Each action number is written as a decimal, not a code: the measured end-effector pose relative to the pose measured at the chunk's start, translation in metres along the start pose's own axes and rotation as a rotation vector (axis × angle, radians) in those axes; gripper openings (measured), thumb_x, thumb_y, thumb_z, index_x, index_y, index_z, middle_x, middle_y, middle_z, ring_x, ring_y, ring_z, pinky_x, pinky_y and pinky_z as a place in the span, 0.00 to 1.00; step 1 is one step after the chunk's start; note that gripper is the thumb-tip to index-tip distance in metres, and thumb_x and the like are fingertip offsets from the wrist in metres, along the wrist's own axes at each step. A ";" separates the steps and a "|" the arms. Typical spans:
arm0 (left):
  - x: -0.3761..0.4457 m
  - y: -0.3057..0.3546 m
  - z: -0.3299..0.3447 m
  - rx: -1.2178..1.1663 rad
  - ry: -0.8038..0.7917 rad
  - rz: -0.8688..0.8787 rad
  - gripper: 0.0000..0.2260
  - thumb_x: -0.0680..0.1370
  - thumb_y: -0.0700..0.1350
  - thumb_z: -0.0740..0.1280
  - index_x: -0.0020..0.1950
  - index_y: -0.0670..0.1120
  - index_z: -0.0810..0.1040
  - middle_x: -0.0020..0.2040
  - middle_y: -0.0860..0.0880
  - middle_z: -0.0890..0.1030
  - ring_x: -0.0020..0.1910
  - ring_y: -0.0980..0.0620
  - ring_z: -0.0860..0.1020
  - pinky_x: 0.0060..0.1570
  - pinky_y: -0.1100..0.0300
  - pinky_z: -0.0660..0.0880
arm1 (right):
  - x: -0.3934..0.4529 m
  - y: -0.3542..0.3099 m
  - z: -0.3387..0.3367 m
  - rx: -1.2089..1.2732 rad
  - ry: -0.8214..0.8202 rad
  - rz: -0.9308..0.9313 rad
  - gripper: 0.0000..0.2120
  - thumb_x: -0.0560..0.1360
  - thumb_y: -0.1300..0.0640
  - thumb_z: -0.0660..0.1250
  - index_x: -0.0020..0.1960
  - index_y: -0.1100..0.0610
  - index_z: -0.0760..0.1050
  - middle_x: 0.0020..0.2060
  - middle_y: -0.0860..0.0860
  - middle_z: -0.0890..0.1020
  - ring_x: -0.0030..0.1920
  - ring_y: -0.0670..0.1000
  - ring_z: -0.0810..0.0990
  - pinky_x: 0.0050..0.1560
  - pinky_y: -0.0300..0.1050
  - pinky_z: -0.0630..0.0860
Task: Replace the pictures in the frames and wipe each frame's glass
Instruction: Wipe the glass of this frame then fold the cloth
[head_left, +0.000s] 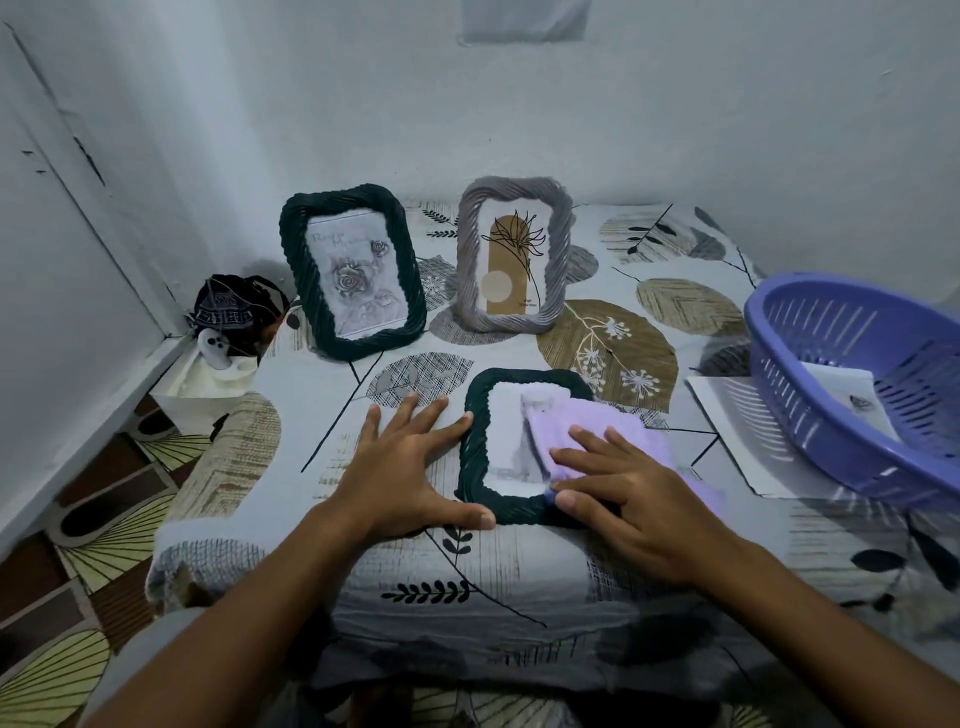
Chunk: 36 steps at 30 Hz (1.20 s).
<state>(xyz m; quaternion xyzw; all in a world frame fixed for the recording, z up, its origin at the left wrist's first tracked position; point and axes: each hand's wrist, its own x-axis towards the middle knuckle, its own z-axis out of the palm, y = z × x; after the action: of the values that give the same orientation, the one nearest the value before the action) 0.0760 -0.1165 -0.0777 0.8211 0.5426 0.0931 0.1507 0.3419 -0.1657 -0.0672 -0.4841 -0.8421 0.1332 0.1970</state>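
Observation:
A dark green rope-edged frame (475, 467) lies flat near the front of the covered table, glass up. My right hand (639, 499) presses a lilac cloth (644, 447) flat onto its glass with straight fingers. My left hand (410, 467) rests spread on the tablecloth, its fingertips and thumb against the frame's left edge. Two more frames stand upright at the back: a dark green frame (353, 270) with a rose drawing and a grey frame (514, 260) with a plant drawing.
A purple plastic basket (852, 384) sits at the right on sheets of paper (727, 426), with a printed picture inside. The leaf-patterned tablecloth (597, 343) covers the table. A dark bag (234, 312) and a white object lie in the left corner by the wall.

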 end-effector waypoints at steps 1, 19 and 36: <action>0.000 0.000 0.000 -0.007 -0.001 -0.002 0.54 0.53 0.83 0.56 0.76 0.63 0.54 0.79 0.57 0.48 0.77 0.55 0.39 0.73 0.44 0.34 | -0.004 0.006 -0.003 -0.005 0.025 -0.005 0.29 0.78 0.33 0.47 0.59 0.46 0.81 0.67 0.44 0.74 0.73 0.44 0.62 0.74 0.47 0.56; 0.000 0.000 -0.001 -0.024 0.003 0.004 0.54 0.52 0.84 0.56 0.75 0.64 0.53 0.79 0.56 0.48 0.77 0.55 0.39 0.73 0.44 0.33 | 0.062 0.042 -0.024 -0.167 -0.164 0.245 0.24 0.78 0.36 0.48 0.68 0.41 0.71 0.76 0.45 0.59 0.77 0.47 0.52 0.70 0.57 0.63; 0.001 0.000 -0.002 -0.003 -0.018 0.011 0.53 0.53 0.83 0.56 0.76 0.64 0.52 0.79 0.55 0.47 0.77 0.53 0.38 0.72 0.44 0.32 | 0.028 0.008 -0.021 -0.313 -0.138 0.215 0.50 0.64 0.24 0.25 0.72 0.43 0.65 0.77 0.49 0.57 0.77 0.54 0.50 0.72 0.48 0.55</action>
<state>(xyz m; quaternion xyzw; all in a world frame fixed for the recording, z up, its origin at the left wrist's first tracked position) 0.0758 -0.1156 -0.0760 0.8247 0.5366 0.0874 0.1562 0.3447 -0.1370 -0.0465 -0.5857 -0.8075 0.0542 0.0457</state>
